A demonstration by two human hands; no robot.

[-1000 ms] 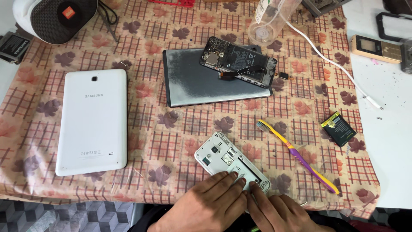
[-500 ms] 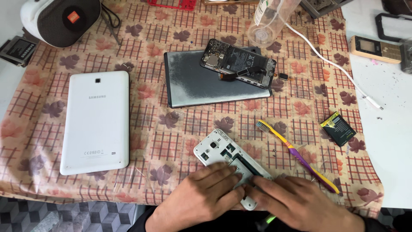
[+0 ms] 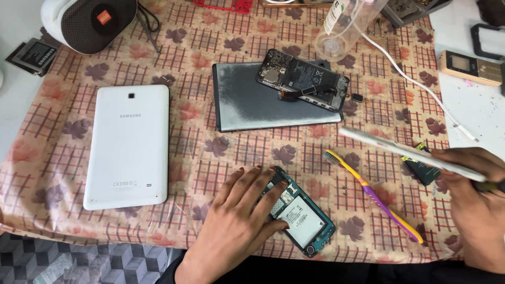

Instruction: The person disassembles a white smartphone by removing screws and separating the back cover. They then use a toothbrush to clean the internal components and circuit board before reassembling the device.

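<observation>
Head view, one entry per item.

Left hand (image 3: 239, 218): grip open, fingers spread flat, pressing on the near-left part of the opened phone (image 3: 300, 215). Nothing is clasped.

Opened phone: back removed, teal-edged frame, pale battery panel and small metal shields exposed; lies tilted on the worktop (image 3: 210, 58) near its front edge, just left of the toothbrush (image 3: 376, 197).

Right hand (image 3: 476, 202): grip closed on one end of a thin white cover (image 3: 415, 155), a flat rigid panel held above the worktop, slanting up and to the left, motion-blurred.

Toothbrush: yellow and purple plastic, lying diagonally, bristles at the far end.

Worktop: covered with a cloth of red checks and brown leaf prints.

White tablet (image 3: 129, 144): smooth plastic back up, rounded corners, at left.

Grey slab (image 3: 268, 100): matte rectangular plate at centre, carrying a dismantled phone (image 3: 302, 79) with dark circuitry exposed.

Small dark battery (image 3: 423, 168): partly hidden beneath the white cover.
</observation>
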